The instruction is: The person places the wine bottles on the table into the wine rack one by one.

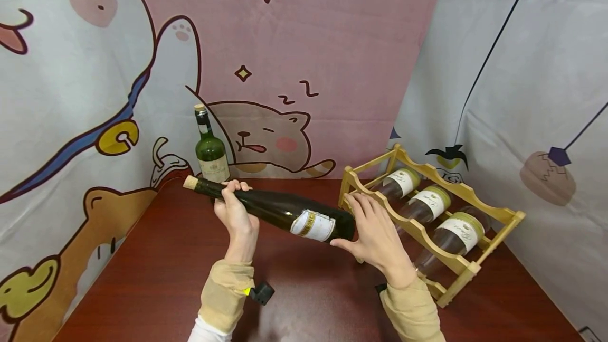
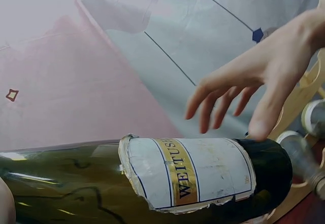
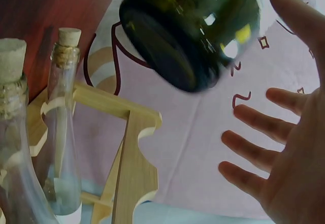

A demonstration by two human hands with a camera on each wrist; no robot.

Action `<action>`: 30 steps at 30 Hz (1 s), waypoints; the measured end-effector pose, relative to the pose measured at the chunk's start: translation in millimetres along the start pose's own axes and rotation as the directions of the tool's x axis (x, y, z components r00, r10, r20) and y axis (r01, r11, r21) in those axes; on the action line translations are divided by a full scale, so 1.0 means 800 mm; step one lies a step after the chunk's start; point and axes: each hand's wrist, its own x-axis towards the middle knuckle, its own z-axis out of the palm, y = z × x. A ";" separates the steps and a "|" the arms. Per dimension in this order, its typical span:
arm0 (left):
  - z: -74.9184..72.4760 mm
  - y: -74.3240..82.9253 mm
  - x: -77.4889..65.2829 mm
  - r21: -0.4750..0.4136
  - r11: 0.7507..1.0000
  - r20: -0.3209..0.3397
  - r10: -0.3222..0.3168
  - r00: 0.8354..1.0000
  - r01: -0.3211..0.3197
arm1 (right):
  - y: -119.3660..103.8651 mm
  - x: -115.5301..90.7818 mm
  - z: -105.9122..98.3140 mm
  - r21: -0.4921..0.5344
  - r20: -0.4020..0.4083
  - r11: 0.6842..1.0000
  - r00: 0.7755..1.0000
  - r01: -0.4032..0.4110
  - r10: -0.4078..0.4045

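Above the table [image 1: 142, 263], the dark bottle [image 1: 273, 207] lies aslant, base toward the wooden rack [image 1: 420, 234], its neck gripped by the left hand [image 1: 237, 220]; the right hand [image 1: 377, 234] spreads wide near the base, so a slipping neck grip could let that end knock the rack

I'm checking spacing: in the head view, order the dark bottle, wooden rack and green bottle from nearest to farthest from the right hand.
1. Dark bottle: immediately left, tilted.
2. Wooden rack: mostly to the right.
3. Green bottle: far left, at the back.
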 end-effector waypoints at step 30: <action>0.001 -0.017 -0.022 -0.028 0.992 -0.115 -0.127 0.985 0.124 | -0.016 0.004 0.013 -0.104 -0.025 0.989 0.994 0.105 -0.109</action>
